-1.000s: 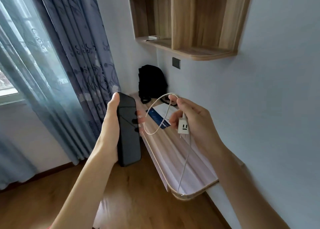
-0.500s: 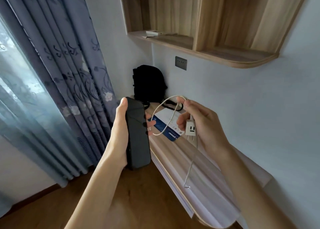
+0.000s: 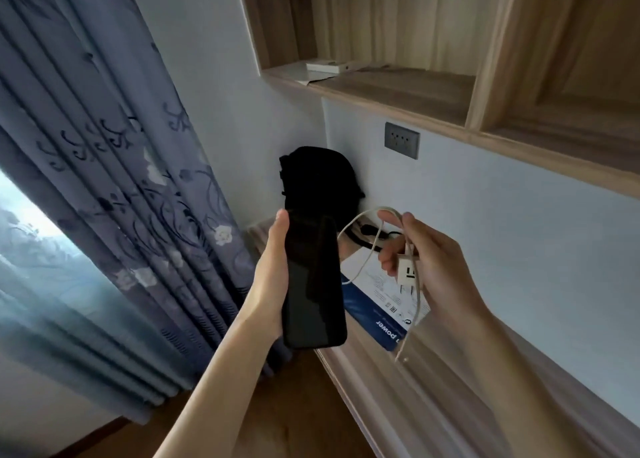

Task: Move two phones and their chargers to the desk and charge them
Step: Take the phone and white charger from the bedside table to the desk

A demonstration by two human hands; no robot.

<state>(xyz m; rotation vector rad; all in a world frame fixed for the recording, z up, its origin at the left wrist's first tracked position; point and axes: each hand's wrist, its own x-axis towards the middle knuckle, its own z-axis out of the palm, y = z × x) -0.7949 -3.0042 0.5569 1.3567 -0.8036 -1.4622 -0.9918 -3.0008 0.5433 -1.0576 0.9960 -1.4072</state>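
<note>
One phone (image 3: pixel 313 284): left hand (image 3: pixel 273 284); charger (image 3: pixel 408 272): right hand (image 3: pixel 441 274).

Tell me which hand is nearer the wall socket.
Right. The right hand, holding the charger, is below the wall socket; the left hand, gripping the phone, is lower and further left.

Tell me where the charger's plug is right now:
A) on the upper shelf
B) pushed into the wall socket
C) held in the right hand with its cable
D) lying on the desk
C: the right hand grips the white charger plug and its looped cable, below the wall socket, which has nothing plugged in.
</note>
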